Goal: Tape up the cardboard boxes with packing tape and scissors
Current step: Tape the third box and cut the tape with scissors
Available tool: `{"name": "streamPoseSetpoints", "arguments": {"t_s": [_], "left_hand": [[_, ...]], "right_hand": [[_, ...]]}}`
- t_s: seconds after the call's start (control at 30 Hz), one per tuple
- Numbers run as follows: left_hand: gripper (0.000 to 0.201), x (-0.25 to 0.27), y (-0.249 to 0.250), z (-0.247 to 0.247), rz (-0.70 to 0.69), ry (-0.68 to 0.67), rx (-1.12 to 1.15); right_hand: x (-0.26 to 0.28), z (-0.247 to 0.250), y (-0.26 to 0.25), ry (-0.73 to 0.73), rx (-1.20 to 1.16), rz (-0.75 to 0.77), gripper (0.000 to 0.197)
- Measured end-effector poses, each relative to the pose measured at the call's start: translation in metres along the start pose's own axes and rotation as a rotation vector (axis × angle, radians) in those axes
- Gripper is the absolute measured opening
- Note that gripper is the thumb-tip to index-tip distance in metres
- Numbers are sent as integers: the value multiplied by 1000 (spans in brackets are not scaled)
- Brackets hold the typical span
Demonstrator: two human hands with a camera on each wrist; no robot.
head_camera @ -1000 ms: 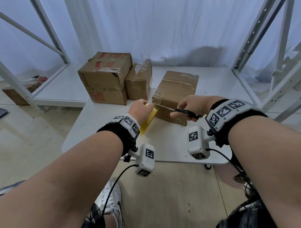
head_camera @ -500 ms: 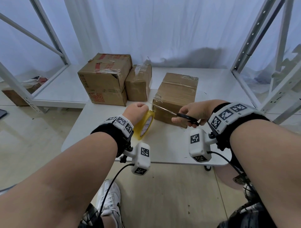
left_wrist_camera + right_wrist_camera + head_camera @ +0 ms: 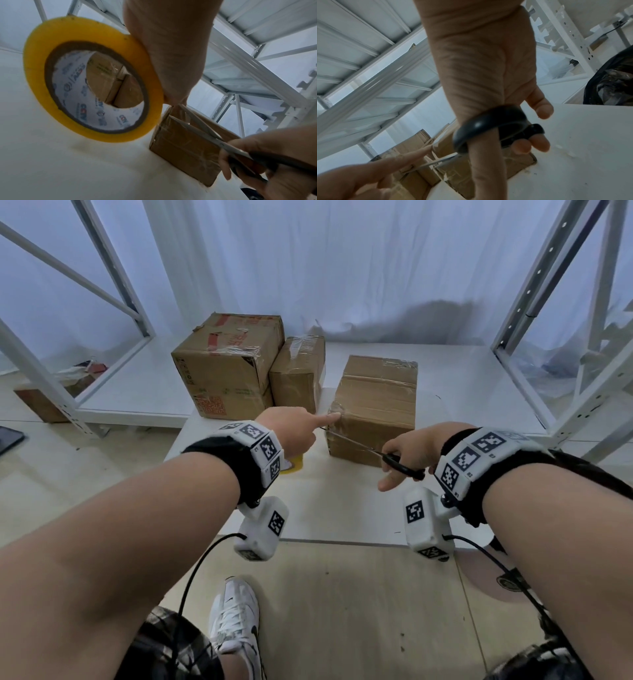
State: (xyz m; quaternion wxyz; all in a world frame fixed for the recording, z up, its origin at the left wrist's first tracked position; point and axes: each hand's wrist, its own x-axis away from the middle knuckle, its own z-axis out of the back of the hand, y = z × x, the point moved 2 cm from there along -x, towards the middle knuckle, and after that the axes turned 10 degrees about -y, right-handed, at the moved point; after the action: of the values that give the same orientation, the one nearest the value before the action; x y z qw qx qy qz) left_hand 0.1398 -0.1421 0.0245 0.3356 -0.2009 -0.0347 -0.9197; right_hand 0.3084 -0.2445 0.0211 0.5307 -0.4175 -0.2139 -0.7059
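A brown cardboard box (image 3: 376,405) wrapped in clear tape sits on the white table (image 3: 342,508). My left hand (image 3: 291,429) reaches to its near left corner, and the straight index finger touches the tape there. The yellow tape roll (image 3: 293,467) is under that wrist. In the left wrist view the tape roll (image 3: 92,93) is on edge against the hand's side, with no finger round it in view. My right hand (image 3: 411,446) grips the black-handled scissors (image 3: 404,467). The scissors (image 3: 205,129) have parted blades that point at the same corner of the box (image 3: 185,148).
Two more taped boxes, a large one (image 3: 229,364) and a smaller one (image 3: 298,371), stand at the back left of the table. White metal shelf frames (image 3: 548,302) rise on both sides. A black bag (image 3: 616,81) sits to the right. My shoe (image 3: 236,618) is on the floor.
My left hand lowered the tape roll toward the table and moved forward, its index finger now on the box corner. The right hand with the scissors dropped slightly and stayed near that corner.
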Motion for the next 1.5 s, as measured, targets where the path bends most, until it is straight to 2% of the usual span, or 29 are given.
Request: {"name": "streamPoseSetpoints", "arguments": {"t_s": [0.1,0.2,0.23,0.3,0.37,0.47,0.53,0.57,0.6,0.63,0.67,0.73,0.77,0.8,0.97,1.17,1.33,1.5], "left_hand": [[64,-1,1,2,-20,4,62],[60,-1,2,3,-20,26,92],[60,-1,1,2,-19,24,91],[61,-2,1,1,-23,15,91],[62,-2,0,0,-25,14,101],[63,-4,0,-5,-41,24,132],[62,-5,0,-7,-55,30,160],[62,-4,0,-8,-57,36,176],[61,-4,0,-8,-55,45,198],[60,-4,-1,-8,-48,56,229],[59,-5,-2,-8,-37,69,266],[57,-8,-7,-7,-10,89,309],[55,-9,-9,-7,2,91,312],[54,-10,-11,-6,10,89,304],[51,-15,-18,-3,10,97,268],[54,-27,-21,-11,-19,106,297],[53,-32,-25,-16,-12,107,319],[51,-29,-31,-20,7,139,378]], "right_hand": [[1,-2,0,-30,18,11,50],[-5,-9,1,-175,121,-14,34],[-7,-12,3,-194,171,-32,35],[-9,-15,8,-150,203,-47,46],[-9,-15,9,-33,184,-48,56],[-16,-22,7,-10,203,-61,82],[-20,-26,1,-10,298,-84,82],[-22,-26,-1,34,337,-73,70],[-22,-23,-5,144,352,-39,52],[-19,-17,-9,314,327,15,35],[-15,-11,-13,508,284,79,28],[-11,1,-24,861,225,200,28],[-11,5,-29,970,185,251,29],[-13,9,-34,1016,154,278,31],[-54,16,-43,861,140,241,50],[-78,11,-45,932,321,178,51],[-75,10,-51,894,385,119,63],[-72,14,-58,893,429,117,38]]}}
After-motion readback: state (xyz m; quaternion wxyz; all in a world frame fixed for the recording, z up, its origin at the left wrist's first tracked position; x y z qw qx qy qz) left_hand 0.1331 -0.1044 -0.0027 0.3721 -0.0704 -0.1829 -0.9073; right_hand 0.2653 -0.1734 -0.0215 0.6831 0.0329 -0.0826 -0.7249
